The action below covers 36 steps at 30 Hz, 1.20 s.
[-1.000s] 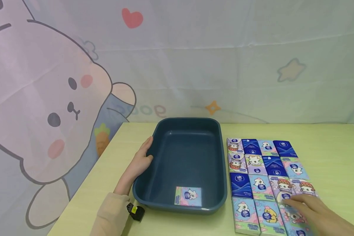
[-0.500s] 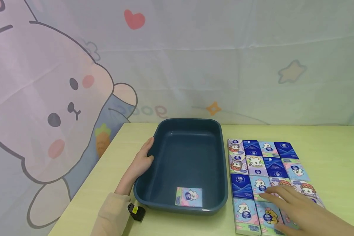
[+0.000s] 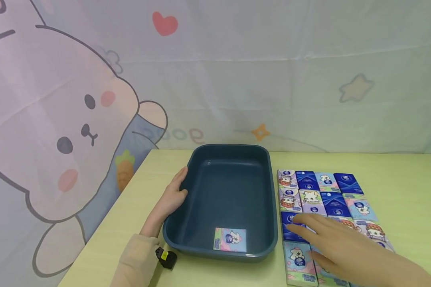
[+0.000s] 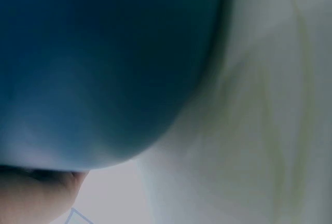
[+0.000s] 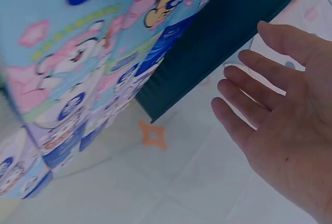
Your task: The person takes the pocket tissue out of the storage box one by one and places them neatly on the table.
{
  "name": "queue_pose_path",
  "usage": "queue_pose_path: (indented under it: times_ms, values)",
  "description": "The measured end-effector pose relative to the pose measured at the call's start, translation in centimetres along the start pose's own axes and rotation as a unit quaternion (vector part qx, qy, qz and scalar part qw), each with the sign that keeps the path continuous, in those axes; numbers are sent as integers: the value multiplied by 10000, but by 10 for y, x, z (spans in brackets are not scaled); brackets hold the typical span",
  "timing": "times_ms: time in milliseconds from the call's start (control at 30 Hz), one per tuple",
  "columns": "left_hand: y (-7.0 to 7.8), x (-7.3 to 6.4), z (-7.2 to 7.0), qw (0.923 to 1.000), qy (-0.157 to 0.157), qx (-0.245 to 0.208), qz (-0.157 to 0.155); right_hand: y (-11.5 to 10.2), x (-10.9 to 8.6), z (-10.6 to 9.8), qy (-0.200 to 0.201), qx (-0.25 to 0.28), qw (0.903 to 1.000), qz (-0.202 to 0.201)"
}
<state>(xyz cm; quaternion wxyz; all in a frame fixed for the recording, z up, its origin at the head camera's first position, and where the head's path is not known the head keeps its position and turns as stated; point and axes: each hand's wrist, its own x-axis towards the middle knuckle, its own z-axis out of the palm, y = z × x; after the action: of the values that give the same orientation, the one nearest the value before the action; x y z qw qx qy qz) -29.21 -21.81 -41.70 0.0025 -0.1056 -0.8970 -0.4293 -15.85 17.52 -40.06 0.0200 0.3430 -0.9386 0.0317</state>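
Observation:
A dark teal plastic tub [image 3: 230,191] stands on the table, with one tissue pack [image 3: 230,239] lying flat inside near its front wall. My left hand [image 3: 169,200] rests against the tub's left side, fingers straight along it and thumb at the rim. In the left wrist view, part of that hand [image 4: 39,195] shows at the edge of the blurred tub [image 4: 104,68]. Over the front rows of tissue packs [image 3: 298,261] hovers my right hand [image 3: 337,247], holding nothing and partly hiding several packs. The right wrist view shows its fingers spread [image 5: 249,112] beside the packs [image 5: 67,68].
Rows of blue, pink and purple tissue packs lie close together right of the tub. A small black object [image 3: 167,258] with a yellow mark sits by the left sleeve [image 3: 136,259]. Behind the yellow table [image 3: 409,199] hangs a printed cloth [image 3: 237,79].
My right hand has moved left across the tissue packs, from the right-hand front packs toward the left columns, its fingers spreading. My left hand and the tub have stayed in place.

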Motion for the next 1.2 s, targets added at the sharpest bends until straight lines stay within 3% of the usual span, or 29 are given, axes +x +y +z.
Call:
queue_pose_path:
  times_ms: [133,400,600,733,1000,1200]
  values:
    - [0,0,0,10000,14,-3,7,-9,10,-4,885,-519,9924,-677]
    - [-2,-1,-1,10000,-4,-15,-22,-19,42,-5,1415,-503,9792,-1365]
    - [-2,0,-1,10000,-8,-15,-16,-21,62,-6,1058,151,9843,-1403]
    - [0,0,0,10000,-3,-54,-12,-21,73,-7,852,312,9855,-1434]
    - [-1,0,0,10000,24,-4,-26,-29,93,-3,650,-158,9815,-1796]
    - [-1,0,0,10000,4,-2,-55,-35,108,-1,681,-743,9615,-2556]
